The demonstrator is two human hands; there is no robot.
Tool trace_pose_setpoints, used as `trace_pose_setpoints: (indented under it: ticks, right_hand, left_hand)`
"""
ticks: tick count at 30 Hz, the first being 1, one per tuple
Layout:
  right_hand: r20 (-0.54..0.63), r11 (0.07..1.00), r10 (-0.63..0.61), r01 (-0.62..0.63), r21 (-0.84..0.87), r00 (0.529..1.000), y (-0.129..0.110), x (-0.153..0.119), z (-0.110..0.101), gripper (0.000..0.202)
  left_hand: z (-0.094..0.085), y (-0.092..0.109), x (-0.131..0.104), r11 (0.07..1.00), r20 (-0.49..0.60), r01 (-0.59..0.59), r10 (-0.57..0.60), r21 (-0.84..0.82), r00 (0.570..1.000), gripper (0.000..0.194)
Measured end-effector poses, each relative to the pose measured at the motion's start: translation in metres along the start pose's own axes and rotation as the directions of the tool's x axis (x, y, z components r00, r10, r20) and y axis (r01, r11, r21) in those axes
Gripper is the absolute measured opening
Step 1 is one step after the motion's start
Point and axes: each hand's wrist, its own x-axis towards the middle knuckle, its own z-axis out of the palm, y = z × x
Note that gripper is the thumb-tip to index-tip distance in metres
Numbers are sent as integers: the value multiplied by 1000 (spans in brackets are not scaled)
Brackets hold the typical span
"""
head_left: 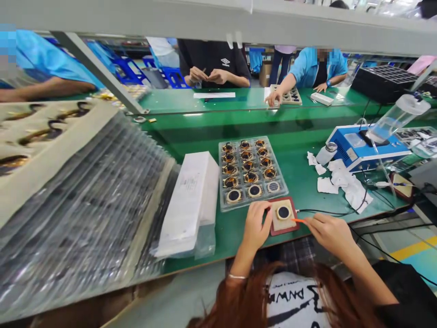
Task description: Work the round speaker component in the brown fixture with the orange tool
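Note:
A small square pad (277, 224), beige with a dark red border, lies at the front edge of the green bench. On it sits a round gold-rimmed part (283, 212) with a black face. My left hand (256, 225) has its fingers and thumb curled at the pad's left edge, touching it beside the round part. From the right, my right hand (329, 232) pinches a thin orange stick (299, 220), whose tip reaches the pad just below and right of the part. Behind the pad, a clear plastic tray (239, 181) holds several similar round parts in compartments, some with orange and black pieces showing.
Left of the tray lies a long white box (186, 200), beside a tall stack of clear trays (85, 205). At right are crumpled white wipes (351, 187), a small bottle (327, 153), a blue machine (368, 143) and a black cable (327, 211). Co-workers sit across the bench.

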Motion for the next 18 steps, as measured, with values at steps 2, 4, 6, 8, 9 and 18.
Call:
trace_pose_setpoints:
  ticks: [2, 4, 6, 8, 9, 18]
  right_hand:
    - [-16, 1000, -12, 11, -21, 1000, -2, 1, -1, 41]
    - [-33, 999, -21, 19, -36, 999, -4, 2, -1, 41]
    - [-42, 999, -17, 15, -51, 999, -5, 3, -2, 41]
    - [-37, 998, -5, 3, -59, 999, -7, 4, -3, 39]
    - [-27, 998, 0, -2, -60, 1000, -8, 4, -4, 38]
    - [173, 994, 107, -100, -52, 979, -17, 12, -9, 28]
  left_hand:
    - [-2, 1, 0, 999, 45, -41, 42, -30, 998, 28]
    - [-3, 2, -1, 998, 109, -54, 58, -37, 992, 36]
    - [-2, 2, -2, 999, 164, -42, 43, -14, 986, 45]
    - [0, 2, -3, 999, 189, -31, 26, 23, 982, 52]
    - [1, 2, -3, 999, 193, -32, 24, 38, 981, 55]
    - [2, 1, -4, 987, 203, -64, 32, 149, 979, 66]
